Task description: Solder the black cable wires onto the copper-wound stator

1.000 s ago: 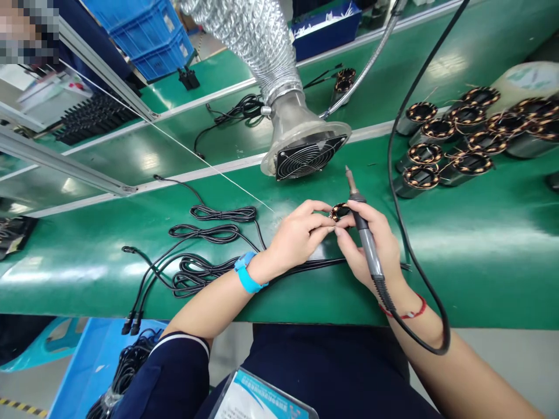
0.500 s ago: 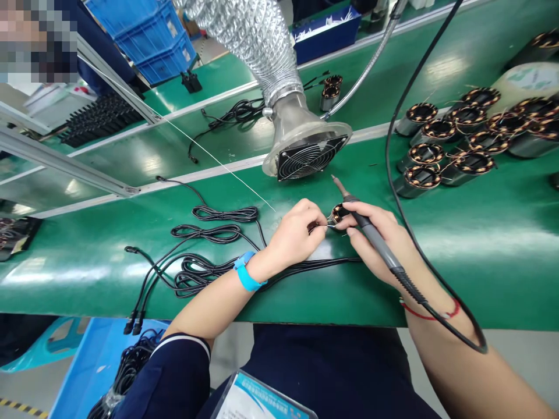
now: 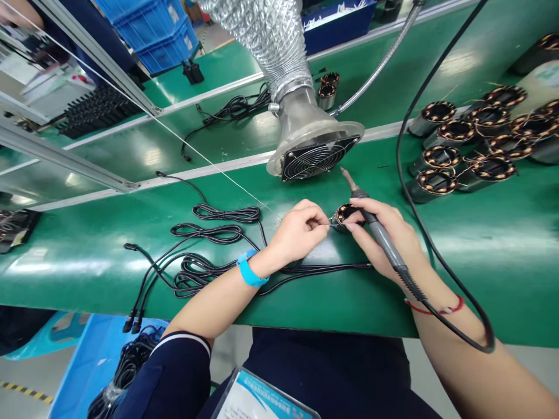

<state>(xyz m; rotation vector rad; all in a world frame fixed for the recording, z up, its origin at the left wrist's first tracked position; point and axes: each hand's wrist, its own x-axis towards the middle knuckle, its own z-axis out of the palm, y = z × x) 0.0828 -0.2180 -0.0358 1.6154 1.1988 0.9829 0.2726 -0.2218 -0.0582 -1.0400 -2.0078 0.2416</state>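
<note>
A green bench [image 3: 480, 244] is stretching across a workshop, with blue crates [image 3: 148, 35] sitting at 11 o'clock. Bundled black cables [image 3: 205, 250] are lying at 9 o'clock of the hands. The left hand [image 3: 297, 233] is reaching in from 7 o'clock, a blue wrist strap [image 3: 250, 269] on it, its fingertips pinching a fine wire lead beside the stator [image 3: 345, 214]. The stator is resting on the bench at centre, below the fume extractor fan [image 3: 321, 157]. It is looking small, rigid and fairly dense, but its copper windings and leads seem delicate, so the metal shell is the safer hold. The right hand [image 3: 384, 238] is steadying the stator with its fingertips while clasping a soldering iron [image 3: 379, 233], tip aiming toward 11 o'clock. More stators [image 3: 471, 145] are clustering at 2 o'clock.
</note>
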